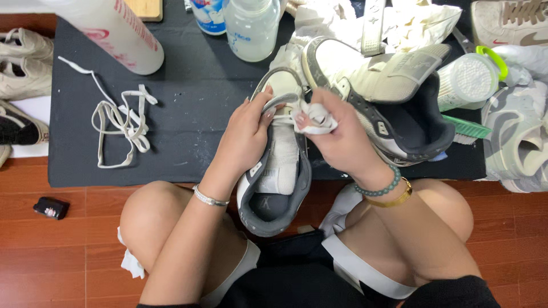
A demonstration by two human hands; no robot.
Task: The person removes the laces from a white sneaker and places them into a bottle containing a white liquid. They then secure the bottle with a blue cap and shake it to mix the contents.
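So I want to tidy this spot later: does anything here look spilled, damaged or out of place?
Nothing looks spilled or broken. The shoelace lies loose in a tangle on the dark mat, pulled out of its shoe, and a small black object sits alone on the wooden floor, off the mat.

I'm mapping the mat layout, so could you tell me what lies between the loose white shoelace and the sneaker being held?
In the head view, only bare dark mat lies between the shoelace and the sneaker steadied by the left hand.
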